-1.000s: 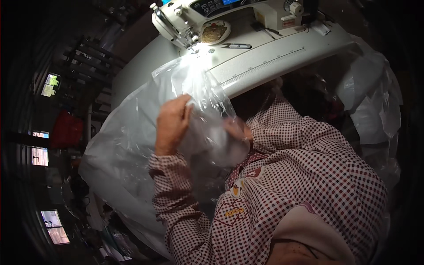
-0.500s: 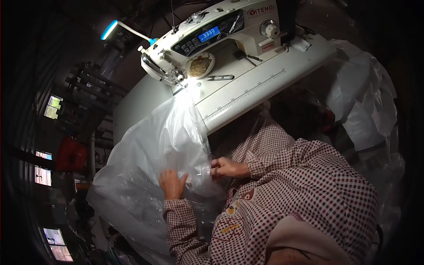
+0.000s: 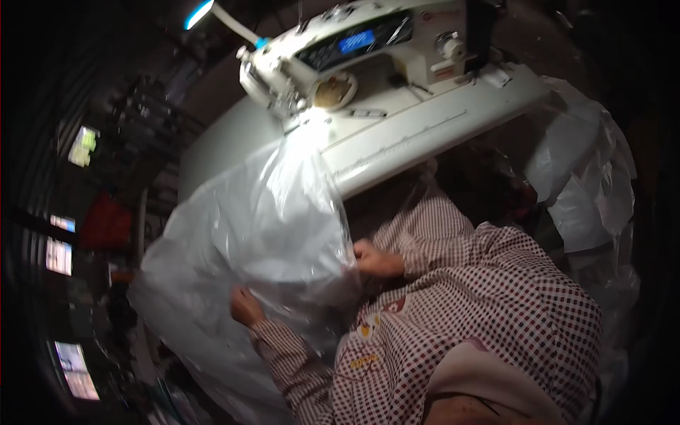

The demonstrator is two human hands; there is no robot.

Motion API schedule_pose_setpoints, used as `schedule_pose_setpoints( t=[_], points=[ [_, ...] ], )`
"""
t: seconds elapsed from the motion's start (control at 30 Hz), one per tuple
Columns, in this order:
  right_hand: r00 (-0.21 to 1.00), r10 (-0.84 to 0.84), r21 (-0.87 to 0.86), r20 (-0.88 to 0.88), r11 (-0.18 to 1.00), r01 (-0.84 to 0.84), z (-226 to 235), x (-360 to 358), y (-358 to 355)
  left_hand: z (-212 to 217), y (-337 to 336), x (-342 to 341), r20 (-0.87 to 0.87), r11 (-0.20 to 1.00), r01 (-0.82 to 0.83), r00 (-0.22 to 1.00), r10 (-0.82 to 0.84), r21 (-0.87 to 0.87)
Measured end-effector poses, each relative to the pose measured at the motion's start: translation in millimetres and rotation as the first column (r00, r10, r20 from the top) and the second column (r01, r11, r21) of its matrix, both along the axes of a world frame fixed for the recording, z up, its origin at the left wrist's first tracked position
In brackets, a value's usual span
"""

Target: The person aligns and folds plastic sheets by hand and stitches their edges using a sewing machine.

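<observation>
A large translucent plastic sheet (image 3: 234,227) hangs from the needle area of a white sewing machine (image 3: 418,53) over the table's front edge and down across my lap. My right hand (image 3: 379,260) is closed on the sheet's right edge, near my body. To the left and lower, my left hand (image 3: 246,306) has its fingers curled on a fold of the sheet; motion blurs them a little. The sheet's upper end lies under the machine's bright light, where glare hides the needle and foot.
Thread snips (image 3: 367,113) and a round dish (image 3: 346,83) with brownish contents lie on the machine bed. A lamp (image 3: 200,13) leans out at the upper left. More plastic sheeting (image 3: 581,191) hangs off the table's right end. Something red (image 3: 106,223) is at the far left.
My left hand has moved left and down, drawing the sheet flatter between my hands. The right hand has shifted slightly right and up with the edge. The whole view has shifted a little.
</observation>
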State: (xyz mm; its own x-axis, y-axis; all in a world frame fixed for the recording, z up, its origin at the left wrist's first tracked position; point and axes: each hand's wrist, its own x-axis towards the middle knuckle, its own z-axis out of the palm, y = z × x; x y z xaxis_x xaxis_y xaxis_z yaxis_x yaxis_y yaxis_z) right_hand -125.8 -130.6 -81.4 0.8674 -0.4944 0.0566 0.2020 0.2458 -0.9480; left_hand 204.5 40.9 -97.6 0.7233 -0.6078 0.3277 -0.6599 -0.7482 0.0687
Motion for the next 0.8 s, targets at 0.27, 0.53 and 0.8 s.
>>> schedule_pose_setpoints(
  t=[0.27, 0.53, 0.8],
  points=[
    [0.934, -0.041, 0.168, -0.356, 0.980, 0.107, -49.0, -1.5, -18.0, 19.2, -42.0, 106.5, 0.156, 0.995, -0.015, 0.988, 0.000, 0.098],
    [0.945, -0.034, 0.205, -0.324, 0.973, 0.106, -21.6, 11.7, 5.4, 92.7, -112.7, -13.1, 0.142, 0.831, 0.536, 0.843, -0.519, -0.146],
    [0.958, -0.146, -0.004, -0.245, 0.989, 0.150, -38.3, 15.1, 24.5, 43.8, -111.8, -168.2, -0.391, 0.780, 0.610, 0.690, -0.609, -0.138]
  ],
)
